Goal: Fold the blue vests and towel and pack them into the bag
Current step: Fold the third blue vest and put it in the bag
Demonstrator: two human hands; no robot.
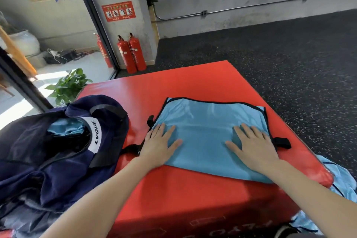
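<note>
Here a light blue vest with black trim and black side straps (208,121) lies folded flat on a red padded vinyl block (173,189), towards its right half. Both hands rest on top of the vest. The left hand (158,145) lies palm down at the vest's left edge, fingers straight and slightly spread, gripping nothing. The right hand (253,145) lies palm down near the vest's right edge, fingers likewise straight and spread, holding nothing. A black strap sticks out past each hand.

To the left, a dark navy fabric bag with a white band of lettering (58,150) sits slumped on the block's left side, its mouth open. Light blue cloth (65,128) shows inside the opening. More light blue fabric with dark trim (340,177) hangs off the block's right edge, beside the right forearm.

Beyond the block, two red fire extinguishers (131,52) stand upright against a grey pillar, and a green potted plant (67,87) stands near the block's far left corner.
</note>
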